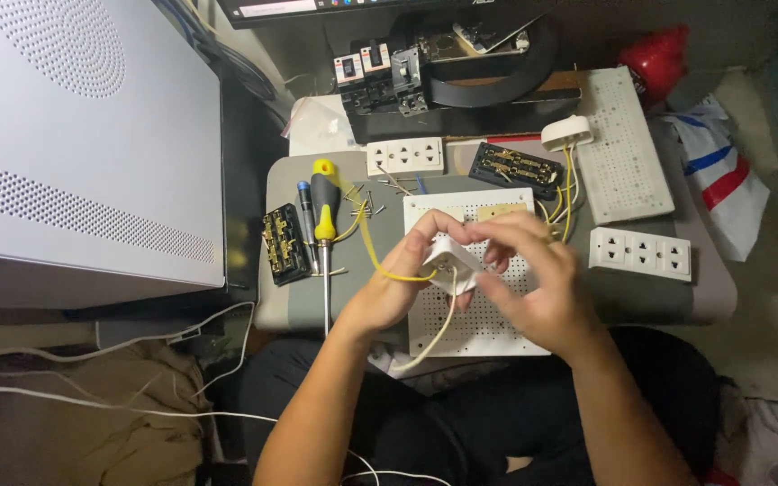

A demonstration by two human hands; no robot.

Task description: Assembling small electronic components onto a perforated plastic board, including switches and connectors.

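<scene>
Home electrical hobby bench, cramped. Small grey work table (722, 297) at centre holds white perforated mounting boards (628, 153), white socket plates (639, 254) at 3 o'clock, a black socket back (284, 245) and yellow-handled screwdriver (324, 202) at 9 o'clock. Circuit breakers (362, 67) at 12 o'clock below a monitor edge. White perforated computer case (83, 135) at 10 o'clock. Loose cables and cloth on the floor at 7 o'clock.

A small white plastic socket block (450, 261), trailing yellow and white wires (380, 265), sat tilted above the white perforated board (497, 333).
</scene>
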